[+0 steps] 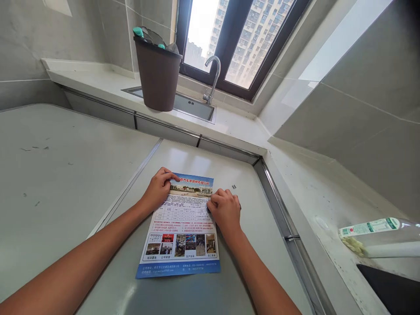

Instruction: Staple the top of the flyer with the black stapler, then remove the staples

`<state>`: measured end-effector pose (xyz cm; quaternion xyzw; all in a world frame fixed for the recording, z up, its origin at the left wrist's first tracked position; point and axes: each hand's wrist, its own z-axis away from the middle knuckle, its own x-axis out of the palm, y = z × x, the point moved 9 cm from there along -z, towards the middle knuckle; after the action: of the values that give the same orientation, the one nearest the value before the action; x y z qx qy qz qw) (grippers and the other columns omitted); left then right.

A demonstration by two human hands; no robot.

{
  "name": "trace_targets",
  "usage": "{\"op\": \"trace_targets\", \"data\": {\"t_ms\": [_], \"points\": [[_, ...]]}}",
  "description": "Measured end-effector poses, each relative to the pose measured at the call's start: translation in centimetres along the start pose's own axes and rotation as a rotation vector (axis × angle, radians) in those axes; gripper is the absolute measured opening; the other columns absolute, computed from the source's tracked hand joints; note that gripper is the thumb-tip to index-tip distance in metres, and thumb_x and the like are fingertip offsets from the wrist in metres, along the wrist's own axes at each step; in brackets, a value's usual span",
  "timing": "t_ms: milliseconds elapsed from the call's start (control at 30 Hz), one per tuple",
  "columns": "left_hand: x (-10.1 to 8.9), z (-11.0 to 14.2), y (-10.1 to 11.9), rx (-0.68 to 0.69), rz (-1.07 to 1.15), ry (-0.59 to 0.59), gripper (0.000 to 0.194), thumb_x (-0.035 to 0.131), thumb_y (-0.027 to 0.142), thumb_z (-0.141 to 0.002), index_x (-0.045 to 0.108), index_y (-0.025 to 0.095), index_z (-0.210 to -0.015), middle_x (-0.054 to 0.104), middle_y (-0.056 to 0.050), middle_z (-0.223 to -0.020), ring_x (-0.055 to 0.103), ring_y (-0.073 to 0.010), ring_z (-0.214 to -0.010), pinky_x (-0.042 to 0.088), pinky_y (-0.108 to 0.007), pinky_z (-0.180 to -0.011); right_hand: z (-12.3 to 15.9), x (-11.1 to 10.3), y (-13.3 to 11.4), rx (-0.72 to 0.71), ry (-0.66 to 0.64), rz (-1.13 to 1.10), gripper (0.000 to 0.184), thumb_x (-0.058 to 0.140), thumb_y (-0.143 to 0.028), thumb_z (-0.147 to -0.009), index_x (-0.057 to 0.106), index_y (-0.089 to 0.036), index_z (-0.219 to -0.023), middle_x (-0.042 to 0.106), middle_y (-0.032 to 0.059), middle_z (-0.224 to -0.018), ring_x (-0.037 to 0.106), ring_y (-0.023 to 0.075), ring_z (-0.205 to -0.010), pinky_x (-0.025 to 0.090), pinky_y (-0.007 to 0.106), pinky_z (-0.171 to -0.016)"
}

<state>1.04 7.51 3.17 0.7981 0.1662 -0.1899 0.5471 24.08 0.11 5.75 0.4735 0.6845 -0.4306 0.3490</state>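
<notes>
A printed leaflet [183,218] with blue bands at top and bottom, a building photo, text, a table and small pictures lies on a pale, smooth surface [259,262]. At its upper left corner is my left hand [159,188], fingers curled and the index finger resting on the paper. My right hand [225,208] is closed at the right edge of the leaflet. Small dark parts of a thing show at both sides of that fist; its kind is hidden by my fingers. Two small dark marks or bits [234,187] are on the surface beyond my right hand.
A brown bin [157,74] with a bag and green-topped items stands at the sink [197,107] with its curved tap [215,74]. At right, a clear bottle [374,227] lies on the white counter [315,188]. A seam [127,183] divides the pale surface.
</notes>
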Motion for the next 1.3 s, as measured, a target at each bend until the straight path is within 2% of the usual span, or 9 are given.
{"op": "trace_targets", "data": {"t_ms": [133,267,400,500,600,700,833,1067,1300], "points": [[-0.1,-0.1,-0.3,0.009,0.003,0.006,0.039,0.041,0.009,-0.083,0.077,0.022,-0.095,0.059,-0.005,-0.101,0.06,-0.021,-0.092,0.05,-0.037,-0.086,0.0,-0.3,0.0,-0.027,0.022,-0.034,0.031,0.056,-0.013,-0.086,0.046,-0.019,-0.057,0.058,0.0006,-0.072,0.046,0.0169,-0.076,0.027,0.032,-0.072],[0.2,-0.2,-0.2,0.027,0.002,-0.017,0.039,0.041,0.008,-0.084,0.076,0.022,-0.092,0.06,-0.005,-0.102,0.061,-0.0204,-0.094,0.05,-0.036,-0.087,-0.5,-2.0,2.8,-0.001,0.041,-0.302,0.036,0.048,-0.03,-0.1,0.048,-0.022,-0.065,0.054,0.0,-0.07,0.049,0.0171,-0.072,0.036,0.03,-0.071],[0.3,-0.2,0.1,0.042,-0.001,-0.03,0.04,0.04,0.008,-0.086,0.076,0.022,-0.094,0.06,-0.005,-0.103,0.062,-0.0202,-0.095,0.05,-0.035,-0.087,-0.2,-1.9,3.7,-0.173,-0.268,-0.363,0.019,0.069,-0.038,-0.089,0.063,-0.024,-0.101,0.067,0.0017,-0.095,0.059,0.0199,-0.089,0.042,0.029,-0.079],[0.3,-0.2,0.0,0.038,-0.021,-0.041,0.04,0.04,0.009,-0.088,0.077,0.023,-0.099,0.06,-0.005,-0.105,0.062,-0.0203,-0.093,0.051,-0.035,-0.082,0.3,-1.8,5.1,-0.189,-0.365,-0.213,0.018,0.074,-0.029,-0.084,0.066,-0.025,-0.099,0.068,0.0012,-0.093,0.06,0.0202,-0.088,0.04,0.029,-0.076],[0.3,-0.1,0.1,0.042,-0.041,-0.052,0.04,0.04,0.011,-0.089,0.077,0.023,-0.101,0.061,-0.006,-0.105,0.062,-0.0204,-0.091,0.051,-0.034,-0.079,-0.2,-2.2,7.6,-0.049,-0.267,-0.1,0.01,0.069,-0.025,-0.084,0.067,-0.024,-0.094,0.066,0.0023,-0.089,0.059,0.0198,-0.08,0.038,0.028,-0.07],[0.4,0.0,0.3,0.046,-0.064,-0.059,0.039,0.041,0.012,-0.088,0.077,0.022,-0.099,0.061,-0.005,-0.102,0.061,-0.0196,-0.085,0.051,-0.033,-0.076,-0.8,-3.4,8.6,0.068,-0.033,-0.132,0.013,0.065,-0.027,-0.087,0.065,-0.022,-0.099,0.067,0.0057,-0.094,0.06,0.0232,-0.086,0.041,0.031,-0.073],[0.9,0.0,0.5,0.06,-0.101,-0.103,0.037,0.042,0.015,-0.088,0.077,0.024,-0.1,0.061,-0.004,-0.094,0.06,-0.0181,-0.076,0.048,-0.031,-0.069,-0.8,-3.9,6.0,0.074,0.131,-0.304,0.014,0.061,-0.03,-0.092,0.062,-0.022,-0.103,0.068,0.0092,-0.099,0.06,0.0267,-0.095,0.046,0.035,-0.08],[1.7,0.3,-0.3,-0.004,-0.143,-0.202,0.024,0.051,0.03,-0.091,0.071,0.026,-0.103,0.071,0.001,-0.091,0.06,-0.0176,-0.068,0.045,-0.03,-0.067,0.8,-1.0,-1.4,0.004,-0.054,-0.421,0.02,0.068,-0.023,-0.089,0.062,-0.025,-0.108,0.07,0.0063,-0.105,0.061,0.0249,-0.1,0.046,0.034,-0.082],[1.8,0.3,-0.3,-0.107,0.006,-0.238,0.034,0.049,0.054,-0.098,0.055,0.029,-0.122,0.075,0.002,-0.095,0.068,-0.0206,-0.084,0.049,-0.03,-0.077,1.1,0.9,-2.9,-0.024,-0.136,-0.312,0.019,0.074,-0.021,-0.08,0.06,-0.025,-0.092,0.071,0.002,-0.098,0.061,0.0227,-0.095,0.041,0.03,-0.075]]}}
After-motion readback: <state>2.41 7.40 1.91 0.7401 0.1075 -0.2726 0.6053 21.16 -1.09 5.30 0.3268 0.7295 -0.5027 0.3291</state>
